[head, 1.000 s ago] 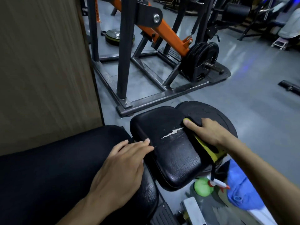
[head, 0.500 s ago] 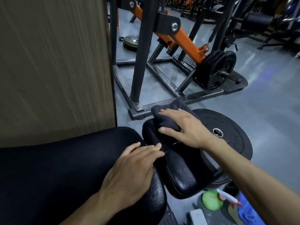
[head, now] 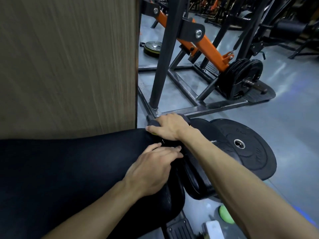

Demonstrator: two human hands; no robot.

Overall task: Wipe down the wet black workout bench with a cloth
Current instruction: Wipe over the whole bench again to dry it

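Note:
The black workout bench has a long back pad [head: 69, 169] across the lower left and a smaller seat pad [head: 198, 180] to its right. My right hand [head: 167, 126] presses a dark cloth [head: 152, 123] with a yellow edge onto the far left corner of the seat pad, at the gap between the pads. Most of the cloth is hidden under the hand. My left hand [head: 155, 168] rests flat on the near end of the back pad, fingers straight and pointing right.
A wood-grain panel [head: 69, 66] stands close behind the bench on the left. A black weight plate [head: 250, 149] lies on the floor beside the seat. A steel and orange machine frame [head: 198, 107] with loaded plates stands beyond. A green spray bottle [head: 226, 216] lies below.
My right hand has carried the cloth from the right side of the seat pad across to its far left corner. The left hand has stayed on the back pad.

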